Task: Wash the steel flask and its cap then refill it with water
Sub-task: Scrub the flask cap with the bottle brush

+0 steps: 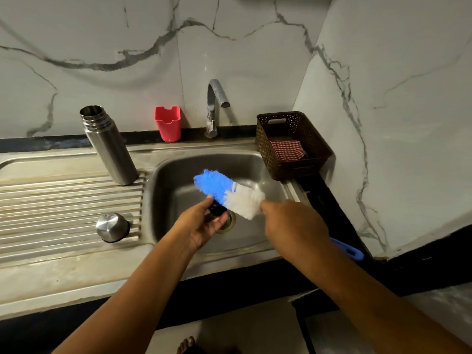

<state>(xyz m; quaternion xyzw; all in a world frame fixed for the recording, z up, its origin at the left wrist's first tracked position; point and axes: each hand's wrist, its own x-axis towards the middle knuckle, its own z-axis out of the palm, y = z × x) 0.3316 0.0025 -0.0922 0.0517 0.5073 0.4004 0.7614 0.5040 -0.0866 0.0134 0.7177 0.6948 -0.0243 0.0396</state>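
Flask [109, 146] stands uncapped; left hand [204, 224] holds stopper [217, 209]; right hand [293, 222] grips brush [229, 192]

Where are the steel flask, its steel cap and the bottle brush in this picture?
steel flask [109, 149]: head view, middle of its upright body.
steel cap [112, 226]: head view, its domed top.
bottle brush [229, 194]: head view, bristles where blue meets white.

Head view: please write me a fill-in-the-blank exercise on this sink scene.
The steel flask stands on the drainboard with its mouth ____.
The right hand holds a brush with blue and ____ bristles.
The steel cap rests on the drainboard, ____ of the sink.
The left hand holds a small ____ part.
Missing: open; white; left; black.
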